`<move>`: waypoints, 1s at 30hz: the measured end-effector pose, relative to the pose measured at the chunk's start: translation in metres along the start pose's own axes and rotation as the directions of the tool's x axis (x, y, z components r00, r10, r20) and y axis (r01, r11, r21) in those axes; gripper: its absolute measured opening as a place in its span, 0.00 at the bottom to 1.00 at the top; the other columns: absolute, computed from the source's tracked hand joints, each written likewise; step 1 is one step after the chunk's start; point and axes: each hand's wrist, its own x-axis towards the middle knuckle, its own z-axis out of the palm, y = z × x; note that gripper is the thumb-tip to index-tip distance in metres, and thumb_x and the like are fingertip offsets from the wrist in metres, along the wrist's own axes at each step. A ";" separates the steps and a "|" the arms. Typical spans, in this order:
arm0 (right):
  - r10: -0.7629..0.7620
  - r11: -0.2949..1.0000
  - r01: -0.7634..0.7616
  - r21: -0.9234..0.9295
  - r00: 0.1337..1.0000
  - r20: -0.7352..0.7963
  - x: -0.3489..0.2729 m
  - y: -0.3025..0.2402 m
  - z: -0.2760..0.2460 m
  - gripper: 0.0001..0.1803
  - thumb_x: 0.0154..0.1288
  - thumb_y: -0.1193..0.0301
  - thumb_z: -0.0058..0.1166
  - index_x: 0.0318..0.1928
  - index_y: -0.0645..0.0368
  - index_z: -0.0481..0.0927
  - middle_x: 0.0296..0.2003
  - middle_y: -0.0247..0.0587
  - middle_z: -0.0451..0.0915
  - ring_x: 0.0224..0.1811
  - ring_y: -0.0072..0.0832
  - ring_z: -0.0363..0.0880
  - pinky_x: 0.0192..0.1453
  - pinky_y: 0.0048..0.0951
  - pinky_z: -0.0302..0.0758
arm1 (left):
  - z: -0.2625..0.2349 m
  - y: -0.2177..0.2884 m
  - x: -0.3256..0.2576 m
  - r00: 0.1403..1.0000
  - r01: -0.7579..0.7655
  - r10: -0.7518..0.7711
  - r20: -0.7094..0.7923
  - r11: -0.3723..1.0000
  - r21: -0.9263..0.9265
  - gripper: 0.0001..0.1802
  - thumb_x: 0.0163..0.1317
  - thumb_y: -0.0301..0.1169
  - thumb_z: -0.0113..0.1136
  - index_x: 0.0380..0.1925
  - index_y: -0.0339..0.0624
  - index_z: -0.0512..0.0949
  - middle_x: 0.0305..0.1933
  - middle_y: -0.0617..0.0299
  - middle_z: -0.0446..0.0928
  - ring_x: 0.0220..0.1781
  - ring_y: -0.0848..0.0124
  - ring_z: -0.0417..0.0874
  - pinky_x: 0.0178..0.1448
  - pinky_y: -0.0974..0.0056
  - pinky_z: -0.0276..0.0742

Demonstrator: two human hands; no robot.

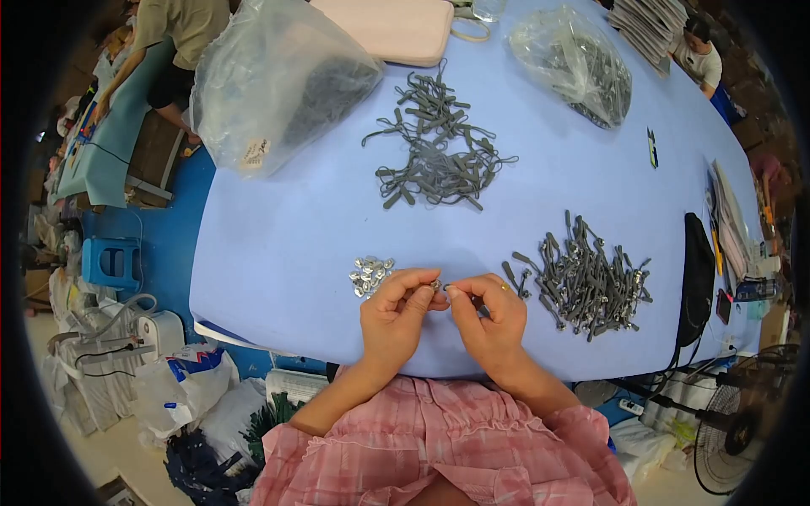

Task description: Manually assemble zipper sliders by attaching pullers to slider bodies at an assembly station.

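My left hand (395,319) pinches a small silver metal piece (436,286) between thumb and fingertips. Close beside it, my right hand (491,319) is closed in a pinch, with a bit of a dark grey zipper pull showing among its fingers; most of it is hidden. A small heap of silver metal pieces (368,273) lies just left of my left hand. To the right of my right hand is a pile of dark grey zipper pulls with silver metal pieces on them (591,282). Farther off lies a loose pile of corded zipper pulls (439,164).
On the blue tabletop (278,244) stand two clear plastic bags of dark pulls, one far left (278,84) and one far right (578,67). A pink case (396,29), a small cutter (652,148) and a black pouch (695,274) lie there too. Other people work nearby.
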 end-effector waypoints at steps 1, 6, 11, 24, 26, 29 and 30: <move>-0.023 0.999 0.022 -0.029 0.999 -0.026 -0.001 0.001 0.001 0.02 0.53 0.79 0.56 0.28 0.63 0.77 0.23 0.41 0.77 0.21 0.29 0.77 0.24 0.25 0.73 | 0.001 0.001 0.000 1.000 -0.001 0.001 0.000 1.000 -0.001 0.10 0.60 0.18 0.50 0.41 0.30 0.75 0.40 0.58 0.72 0.37 0.71 0.80 0.42 0.71 0.78; -0.078 0.994 0.072 -0.076 0.994 -0.075 -0.002 0.005 0.007 0.03 0.52 0.79 0.57 0.27 0.62 0.76 0.22 0.41 0.77 0.21 0.31 0.77 0.24 0.27 0.73 | 0.006 0.000 -0.002 0.998 -0.059 0.057 -0.025 0.997 -0.055 0.09 0.61 0.19 0.50 0.42 0.31 0.74 0.38 0.57 0.76 0.38 0.73 0.78 0.44 0.69 0.78; -0.089 0.992 0.081 -0.095 0.992 -0.092 -0.004 0.005 0.008 0.04 0.51 0.79 0.58 0.27 0.61 0.76 0.23 0.41 0.77 0.22 0.33 0.76 0.24 0.28 0.72 | 0.007 -0.005 -0.004 0.997 -0.076 0.075 -0.020 0.992 -0.105 0.09 0.60 0.19 0.51 0.41 0.32 0.74 0.37 0.60 0.75 0.37 0.74 0.78 0.43 0.70 0.77; -0.343 0.916 0.338 -0.214 0.939 0.019 0.002 0.012 -0.001 0.07 0.50 0.80 0.58 0.31 0.62 0.77 0.23 0.38 0.76 0.23 0.31 0.76 0.23 0.27 0.72 | 0.001 -0.004 -0.003 0.971 -0.238 0.238 0.020 0.958 0.159 0.09 0.56 0.17 0.56 0.37 0.34 0.79 0.35 0.57 0.77 0.34 0.74 0.79 0.38 0.74 0.76; -0.324 0.937 0.325 -0.126 0.946 0.023 0.002 0.014 -0.001 0.07 0.50 0.80 0.58 0.32 0.62 0.77 0.23 0.38 0.76 0.22 0.30 0.76 0.22 0.26 0.72 | -0.002 0.000 -0.003 0.993 -0.116 0.115 0.026 0.991 0.060 0.09 0.55 0.17 0.57 0.37 0.34 0.79 0.35 0.57 0.78 0.34 0.74 0.80 0.38 0.74 0.76; -0.276 0.960 0.278 -0.041 0.960 0.045 0.004 0.012 -0.003 0.07 0.51 0.80 0.58 0.33 0.62 0.78 0.23 0.38 0.76 0.22 0.29 0.77 0.22 0.26 0.72 | -0.012 0.009 0.000 0.995 0.048 -0.047 0.093 0.999 -0.010 0.09 0.54 0.18 0.58 0.36 0.34 0.79 0.35 0.57 0.80 0.35 0.74 0.80 0.39 0.74 0.77; -0.248 0.968 0.251 0.000 0.960 0.130 0.005 0.012 -0.007 0.06 0.52 0.80 0.58 0.33 0.62 0.78 0.23 0.39 0.76 0.22 0.28 0.77 0.22 0.24 0.71 | -0.014 0.012 0.000 0.989 0.079 -0.081 0.128 0.997 0.021 0.08 0.54 0.18 0.59 0.35 0.34 0.80 0.35 0.57 0.80 0.35 0.75 0.80 0.40 0.74 0.77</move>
